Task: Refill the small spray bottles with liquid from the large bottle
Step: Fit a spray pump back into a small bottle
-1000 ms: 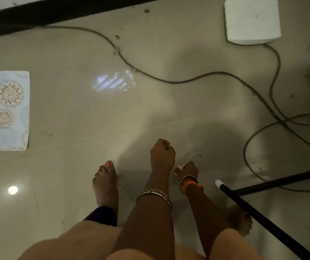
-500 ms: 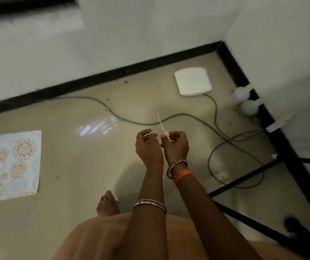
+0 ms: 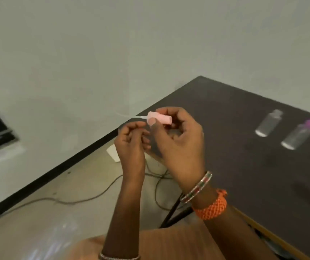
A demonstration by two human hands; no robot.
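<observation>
Head view: right hand [image 3: 176,147] pinches pink sprayer head [image 3: 159,118], tube pointing 9 o'clock. Left hand [image 3: 131,145] curled, holding cannot tell. At 2 o'clock, two small bottles [image 3: 269,122] on dark table [image 3: 244,184], one uncapped. Refill looks unfinished; large bottle unseen.

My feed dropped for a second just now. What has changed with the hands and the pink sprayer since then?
The view swung up from the floor to the dark table. Both hands rose from near the floor to table height. The right hand still pinches the pink spray head, tube pointing left; the left hand stays curled just below the tube. Two small bottles stand on the table, newly in view.
</observation>
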